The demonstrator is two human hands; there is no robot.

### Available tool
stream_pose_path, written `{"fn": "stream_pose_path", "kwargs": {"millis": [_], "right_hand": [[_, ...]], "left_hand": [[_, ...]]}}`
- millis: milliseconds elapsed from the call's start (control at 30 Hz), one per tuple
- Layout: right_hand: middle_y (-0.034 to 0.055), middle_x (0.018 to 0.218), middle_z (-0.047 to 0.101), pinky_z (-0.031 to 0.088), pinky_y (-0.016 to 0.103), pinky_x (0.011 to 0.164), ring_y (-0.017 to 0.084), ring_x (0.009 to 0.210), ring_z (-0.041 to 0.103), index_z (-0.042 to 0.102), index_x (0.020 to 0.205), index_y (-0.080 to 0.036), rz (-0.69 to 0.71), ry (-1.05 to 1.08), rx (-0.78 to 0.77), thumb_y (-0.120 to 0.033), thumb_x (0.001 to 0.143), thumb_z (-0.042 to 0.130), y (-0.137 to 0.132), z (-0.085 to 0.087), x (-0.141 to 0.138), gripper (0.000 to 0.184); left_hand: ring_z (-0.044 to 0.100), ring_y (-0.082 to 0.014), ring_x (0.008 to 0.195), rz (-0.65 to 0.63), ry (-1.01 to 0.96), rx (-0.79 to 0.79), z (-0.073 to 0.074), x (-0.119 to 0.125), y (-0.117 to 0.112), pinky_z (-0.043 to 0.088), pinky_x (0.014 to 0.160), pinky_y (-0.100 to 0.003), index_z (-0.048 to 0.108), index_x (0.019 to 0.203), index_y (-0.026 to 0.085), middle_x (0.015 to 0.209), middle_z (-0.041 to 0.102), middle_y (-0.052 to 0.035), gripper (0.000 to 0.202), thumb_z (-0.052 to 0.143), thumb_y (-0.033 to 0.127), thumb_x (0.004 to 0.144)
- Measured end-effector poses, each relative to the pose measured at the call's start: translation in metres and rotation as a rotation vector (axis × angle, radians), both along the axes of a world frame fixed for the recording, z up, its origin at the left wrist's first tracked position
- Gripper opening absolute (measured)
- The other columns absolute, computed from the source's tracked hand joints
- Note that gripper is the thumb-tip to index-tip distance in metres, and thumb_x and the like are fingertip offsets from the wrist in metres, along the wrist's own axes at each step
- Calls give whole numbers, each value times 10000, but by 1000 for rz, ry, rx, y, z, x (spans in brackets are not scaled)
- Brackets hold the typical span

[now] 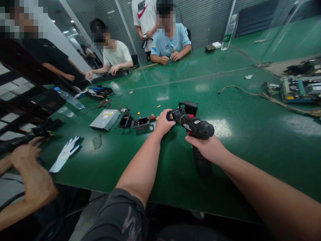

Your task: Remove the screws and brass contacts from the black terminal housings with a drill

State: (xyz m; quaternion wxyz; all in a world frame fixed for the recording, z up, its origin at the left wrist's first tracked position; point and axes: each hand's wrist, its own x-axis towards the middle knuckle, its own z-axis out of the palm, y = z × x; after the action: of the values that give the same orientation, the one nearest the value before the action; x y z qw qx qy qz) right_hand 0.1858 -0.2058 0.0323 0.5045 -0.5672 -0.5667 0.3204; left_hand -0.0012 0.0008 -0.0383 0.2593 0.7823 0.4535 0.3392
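Note:
My right hand [209,147] is wrapped round the grip of a black cordless screwdriver [198,129] with a red button, its nose pointing left. My left hand [163,124] is closed on a small black part with brass contacts [172,115] held at the tool's tip. A black box-shaped part [189,107] sits just behind the tip. Left of my left hand lie two black plastic housings [140,123] and small brass pieces [158,106] scattered on the green table [250,140].
A silver optical drive [105,119], a white glove [66,152], a plastic bottle [70,98] and tools lie at the left. Circuit boards [298,88] and a cable [250,92] lie at the right. Several people sit or stand around the far and left sides.

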Motion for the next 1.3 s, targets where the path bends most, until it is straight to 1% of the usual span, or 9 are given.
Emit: {"fn": "stream_pose_path", "kwargs": {"millis": [200,333,400,533,833,933,1100,1200,1300], "right_hand": [[172,1409,806,505,653,1278,431,1385,733,779,1296,-237,-4,31,-6,-476,872,757,-1,3,-1,488],[164,1337,812,505,654,1284,439,1392,731,768,1239,-245,-8,43,-27,-498,848,759,-1,3,-1,466],[156,1348,813,497,644,1301,436,1423,720,767,1226,-256,-6,43,-33,-492,846,757,-1,4,0,447],[159,1417,805,484,653,1320,438,1441,715,768,1264,-260,-7,43,-24,-479,844,764,-1,5,0,474],[159,1411,814,503,630,1305,422,1418,729,785,1277,-249,7,18,-3,-464,887,749,0,2,0,447],[166,1432,808,494,628,1313,423,1416,730,780,1303,-240,-9,18,-9,-465,881,753,0,2,-1,479],[148,1389,829,497,648,1303,425,1385,742,795,1274,-261,-3,24,-18,-464,871,773,0,1,0,452],[150,1396,824,466,662,1331,427,1419,724,793,1327,-260,2,14,7,-458,882,772,1,-1,0,488],[144,1415,818,478,649,1326,419,1422,726,788,1344,-258,0,21,10,-453,889,767,1,-2,0,494]], "left_hand": [[716,-332,1361,-11,-15,11,1,0,-1,537,1264,-526,675,1422,268,1424,754,-93,689,825,142,761],[716,-325,1373,-7,-12,3,2,1,-2,538,1267,-520,670,1423,269,1440,749,-91,683,820,136,770],[712,-324,1385,-9,-12,3,2,0,-2,539,1268,-516,669,1420,276,1448,748,-87,682,822,134,771],[717,-324,1371,-13,-22,3,1,0,-1,542,1263,-518,672,1420,276,1440,751,-87,680,830,149,771],[713,-329,1374,-8,-12,-4,1,0,-1,542,1262,-532,674,1424,294,1452,747,-81,688,829,150,769],[715,-327,1369,-8,-10,4,1,0,0,544,1257,-521,673,1424,284,1449,748,-85,688,832,152,768],[714,-327,1364,-11,-14,4,0,0,0,546,1253,-523,677,1426,275,1438,753,-89,684,822,150,769],[709,-328,1366,-12,-12,0,0,1,1,546,1251,-528,682,1430,282,1437,754,-84,690,824,155,766],[711,-328,1355,-11,-13,-3,-1,1,1,549,1246,-534,686,1432,288,1441,753,-78,694,828,162,765]]}}
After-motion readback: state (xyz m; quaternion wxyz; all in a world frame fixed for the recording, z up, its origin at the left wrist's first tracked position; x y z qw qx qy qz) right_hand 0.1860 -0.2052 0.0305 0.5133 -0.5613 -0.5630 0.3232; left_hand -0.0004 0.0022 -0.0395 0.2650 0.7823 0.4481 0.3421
